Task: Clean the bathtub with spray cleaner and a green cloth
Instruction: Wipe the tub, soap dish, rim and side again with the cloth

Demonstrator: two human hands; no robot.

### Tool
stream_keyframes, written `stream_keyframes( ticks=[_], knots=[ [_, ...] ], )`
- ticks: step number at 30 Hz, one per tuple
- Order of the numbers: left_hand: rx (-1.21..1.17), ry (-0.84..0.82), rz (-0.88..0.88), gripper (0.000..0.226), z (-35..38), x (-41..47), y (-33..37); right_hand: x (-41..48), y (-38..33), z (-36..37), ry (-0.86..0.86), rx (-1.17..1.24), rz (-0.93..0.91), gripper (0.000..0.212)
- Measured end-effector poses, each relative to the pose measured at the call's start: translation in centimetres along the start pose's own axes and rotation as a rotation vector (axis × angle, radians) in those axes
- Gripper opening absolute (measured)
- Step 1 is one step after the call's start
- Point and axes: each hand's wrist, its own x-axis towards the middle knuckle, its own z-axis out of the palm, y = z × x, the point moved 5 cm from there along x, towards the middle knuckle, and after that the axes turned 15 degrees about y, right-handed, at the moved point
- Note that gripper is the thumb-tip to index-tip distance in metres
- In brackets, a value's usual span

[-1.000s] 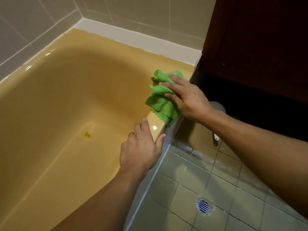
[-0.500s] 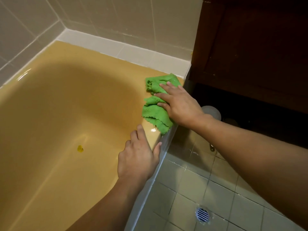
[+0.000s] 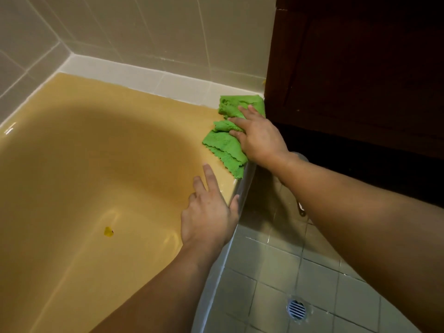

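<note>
1. Far left: grey wall tiles meet in a corner. A white ledge runs along the back wall btwn tiles & tub.
2. The bathtub, mustard yellow, fills the left half, its basin partly in shadow. There's a small yellow spot on the bottom, can't tell what it is.
3. The left hand rests palm down on the tub's near-side rim. Fingers are straight & point toward the back wall, thumb over the rim's outer edge. It holds nothing.
4. The green cloth lies crumpled on the flat rim at the tub's back right corner, just ahead of the left hand, not touching it. Its far end sits against the ledge, and the near scalloped hem reaches the rim's outer edge.
5. The right hand presses flat on the cloth's right side, fingers spread & straight, not curled round it. The forearm comes in from the lower right.
6. Lower right: pale floor tiles w/ a round floor drain.
7. Far right: a dark wood cabinet right beside the tub corner, w/ a black gap under it.
</note>
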Motion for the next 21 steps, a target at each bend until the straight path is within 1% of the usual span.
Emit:
stream_keyframes(
  ticks=[3,6,8,11,14,16,18,21],
  knots=[
    [-0.021,-0.026,0.002,0.094,0.0,0.2,0.1,-0.1,0.8,-0.5,0.027,0.02,0.05,0.045],
    [-0.015,-0.032,0.003,0.094,-0.1,0.5,0.2,-0.8,2.5,-1.3,0.113,0.119,0.13,0.043],
    [-0.006,-0.037,0.005,0.094,0.0,0.7,0.3,-2.4,4.9,-1.6,0.168,0.216,0.26,0.042],
    [0.007,-0.041,0.004,0.092,0.2,0.9,0.7,-7.5,9.3,-1.9,0.158,0.294,0.482,0.043],
    [0.034,-0.024,0.003,0.09,0.4,1.3,1.0,-12.7,12.2,-2.8,0.143,0.365,0.596,0.045],
    [0.035,-0.02,-0.003,0.088,0.5,1.4,1.3,-14.9,13.0,-4.2,0.157,0.426,0.631,0.047],
    [-0.019,0.011,-0.016,0.083,0.2,1.4,1.6,-16.0,12.9,-5.8,0.162,0.506,0.627,0.047],
    [-0.094,0.063,0.022,0.069,-0.6,0.8,2.0,-16.7,11.3,-9.7,0.142,0.649,0.535,0.048]
  ],
)
